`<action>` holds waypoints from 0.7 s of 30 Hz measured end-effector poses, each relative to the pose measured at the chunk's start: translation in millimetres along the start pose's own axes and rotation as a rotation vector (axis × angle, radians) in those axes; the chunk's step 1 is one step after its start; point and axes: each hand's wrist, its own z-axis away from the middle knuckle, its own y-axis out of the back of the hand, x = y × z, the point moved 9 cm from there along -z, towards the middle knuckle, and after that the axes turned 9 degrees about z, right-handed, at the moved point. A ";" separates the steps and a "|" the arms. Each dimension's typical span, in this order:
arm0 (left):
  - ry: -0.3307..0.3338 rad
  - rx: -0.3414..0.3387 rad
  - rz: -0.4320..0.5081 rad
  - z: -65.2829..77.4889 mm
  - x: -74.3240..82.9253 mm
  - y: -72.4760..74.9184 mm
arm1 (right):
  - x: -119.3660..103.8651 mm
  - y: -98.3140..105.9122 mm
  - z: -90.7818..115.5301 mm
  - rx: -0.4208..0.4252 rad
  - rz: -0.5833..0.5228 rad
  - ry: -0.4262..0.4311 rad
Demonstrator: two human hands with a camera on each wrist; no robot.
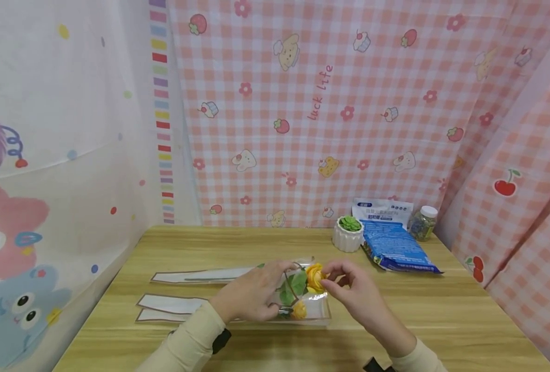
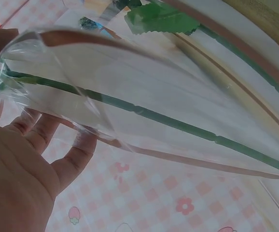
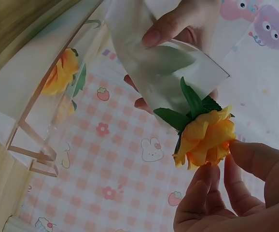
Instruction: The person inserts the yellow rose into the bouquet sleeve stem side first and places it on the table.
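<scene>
A yellow artificial rose [image 1: 315, 277] pokes out of the open end of a clear, brown-edged flower sleeve [image 3: 134, 58]. Its green stem [image 2: 113, 100] runs down inside the plastic. My left hand [image 1: 256, 292] grips the sleeve just below the bloom, thumb on one side and fingers on the other. With thumb and fingertips, my right hand [image 1: 356, 292] pinches the outer petals of the rose. In the right wrist view, green leaves [image 3: 192, 99] stand out under the flower head. Another sleeved yellow rose [image 1: 299, 310] lies on the table beneath the hands.
Narrow ends of several sleeves [image 1: 172, 304] point left on the wooden table [image 1: 275, 351]. Toward the back right stand a white ribbed pot [image 1: 341, 238] with a succulent, a blue-and-white bag [image 1: 395, 245] and a lidded jar [image 1: 422, 227]. Patterned curtains [image 1: 349, 129] enclose the table.
</scene>
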 end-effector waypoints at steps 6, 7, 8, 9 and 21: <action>-0.007 0.006 -0.009 0.9 -0.1 0.3 | -5.3 -3.8 -0.3 0.016 0.077 0.040; -0.006 0.005 -0.015 1.2 -0.3 0.1 | -6.8 -4.9 -0.1 0.016 0.085 0.054; -0.004 0.002 -0.018 1.6 -0.5 -0.3 | -8.2 -6.0 0.1 0.015 0.093 0.070; -0.002 0.001 -0.024 2.0 -1.1 -0.7 | -9.6 -7.3 0.2 0.013 0.099 0.085; 0.026 0.047 -0.004 5.6 -10.0 0.7 | -6.0 -14.3 -0.8 0.013 -0.024 0.065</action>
